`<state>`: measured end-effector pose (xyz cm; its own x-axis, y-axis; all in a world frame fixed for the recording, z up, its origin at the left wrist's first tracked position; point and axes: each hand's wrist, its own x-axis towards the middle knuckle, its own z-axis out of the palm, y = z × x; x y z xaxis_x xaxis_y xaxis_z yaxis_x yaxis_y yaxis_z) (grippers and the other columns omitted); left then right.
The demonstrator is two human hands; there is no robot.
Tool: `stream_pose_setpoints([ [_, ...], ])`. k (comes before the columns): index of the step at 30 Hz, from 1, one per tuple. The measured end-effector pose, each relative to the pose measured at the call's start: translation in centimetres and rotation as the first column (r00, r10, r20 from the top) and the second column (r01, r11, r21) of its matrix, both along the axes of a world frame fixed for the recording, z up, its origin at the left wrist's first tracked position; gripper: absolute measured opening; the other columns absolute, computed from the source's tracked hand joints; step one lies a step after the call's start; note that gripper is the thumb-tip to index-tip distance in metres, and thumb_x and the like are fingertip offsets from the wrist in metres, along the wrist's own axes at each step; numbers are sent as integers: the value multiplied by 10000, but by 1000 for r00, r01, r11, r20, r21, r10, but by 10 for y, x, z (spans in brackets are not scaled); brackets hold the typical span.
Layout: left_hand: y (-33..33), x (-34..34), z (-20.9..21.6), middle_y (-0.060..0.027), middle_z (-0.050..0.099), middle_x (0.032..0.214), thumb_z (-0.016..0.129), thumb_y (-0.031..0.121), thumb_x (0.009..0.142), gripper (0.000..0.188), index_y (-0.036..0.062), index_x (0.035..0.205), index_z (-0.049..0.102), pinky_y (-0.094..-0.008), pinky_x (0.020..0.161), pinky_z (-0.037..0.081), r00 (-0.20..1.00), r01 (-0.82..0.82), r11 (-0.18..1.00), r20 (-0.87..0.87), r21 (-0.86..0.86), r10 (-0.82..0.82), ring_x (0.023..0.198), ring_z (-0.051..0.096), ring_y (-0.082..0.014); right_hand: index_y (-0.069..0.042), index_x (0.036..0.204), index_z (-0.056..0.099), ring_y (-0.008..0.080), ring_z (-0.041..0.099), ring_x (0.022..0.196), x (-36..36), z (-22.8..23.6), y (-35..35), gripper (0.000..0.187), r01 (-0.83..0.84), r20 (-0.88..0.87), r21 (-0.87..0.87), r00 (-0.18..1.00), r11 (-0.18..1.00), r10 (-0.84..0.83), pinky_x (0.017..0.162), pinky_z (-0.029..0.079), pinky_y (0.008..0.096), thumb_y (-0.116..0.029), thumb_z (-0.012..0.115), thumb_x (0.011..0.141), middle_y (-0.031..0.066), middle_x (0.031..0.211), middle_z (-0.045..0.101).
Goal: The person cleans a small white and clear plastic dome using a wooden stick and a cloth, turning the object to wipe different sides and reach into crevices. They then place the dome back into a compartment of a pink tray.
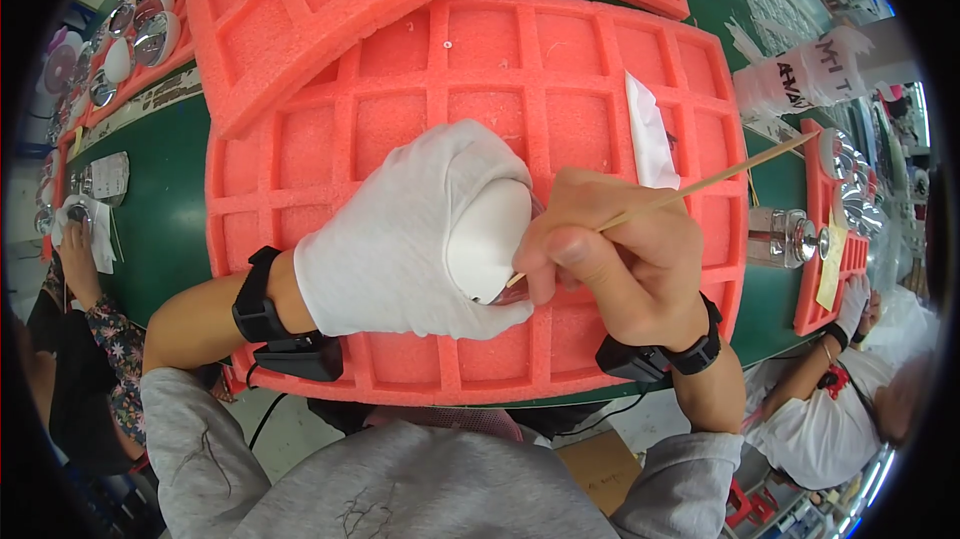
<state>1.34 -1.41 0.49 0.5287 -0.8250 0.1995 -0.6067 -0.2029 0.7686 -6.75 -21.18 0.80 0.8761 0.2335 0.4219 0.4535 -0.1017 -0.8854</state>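
1. Gloved left hand [400, 254] wrapped right around the white rounded piece [488, 244], and there it sits, above the foam tray [490, 34]! A smooth shell under slick fabric: a loose grip could let it twist or drop.
2. Bare right hand [625, 254] pinching a wooden stick [715, 179] low down, tip at the piece's lower right edge. Press too hard and it may skid, scuff the surface or snap.
3. The two hands are close together; whether they touch, I can't tell. A slipping tip could catch the glove's thumb.
4. Out on the tray, a white strip [650, 134] lies near the stick's shaft; a wide wrist swing might drag it.
5. Farther right, a glass jar [772, 237] on the green table [165, 204]: a stray right elbow or a shoved tray could topple it.
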Motion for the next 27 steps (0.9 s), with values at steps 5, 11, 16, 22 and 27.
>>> stream_pose_setpoints([
  [5,5,2,1,-118,575,1100,945,272,575,725,64,1174,593,-390,855,499,998,22,997,-56,74,-18,985,604,-306,59,948,645,148,581,570,-5,14,2,228,92,-247,58,966,994,-75,548,456,289,-48,481,1065,115,712,661],
  [11,3,3,-1,-125,575,1069,931,282,595,661,67,1125,599,-404,840,501,996,30,999,-85,43,-27,962,599,-315,51,959,627,150,573,559,-3,-1,1,210,76,-232,82,971,994,-55,573,464,292,-49,478,1068,111,708,650],
  [16,4,1,-2,-116,577,1092,943,283,583,720,70,1176,594,-401,859,493,1000,26,999,-2,45,-26,982,600,-309,41,949,618,151,569,554,0,-4,4,204,61,26,-16,998,998,-61,578,461,299,-41,473,1067,104,704,644],
  [22,4,4,-5,-123,580,1088,939,295,582,708,67,1158,597,-409,854,493,998,39,998,-47,43,-37,979,599,-319,46,960,618,167,555,542,-7,9,4,166,157,-281,12,948,987,-148,585,467,320,-4,486,1046,113,729,664],
  [27,4,4,-1,-129,580,1090,934,302,583,688,67,1138,602,-416,850,494,999,31,999,-33,26,-30,980,598,-328,50,974,607,151,565,537,2,0,2,181,20,134,-148,991,989,0,564,463,287,-10,457,1056,120,767,660],
])
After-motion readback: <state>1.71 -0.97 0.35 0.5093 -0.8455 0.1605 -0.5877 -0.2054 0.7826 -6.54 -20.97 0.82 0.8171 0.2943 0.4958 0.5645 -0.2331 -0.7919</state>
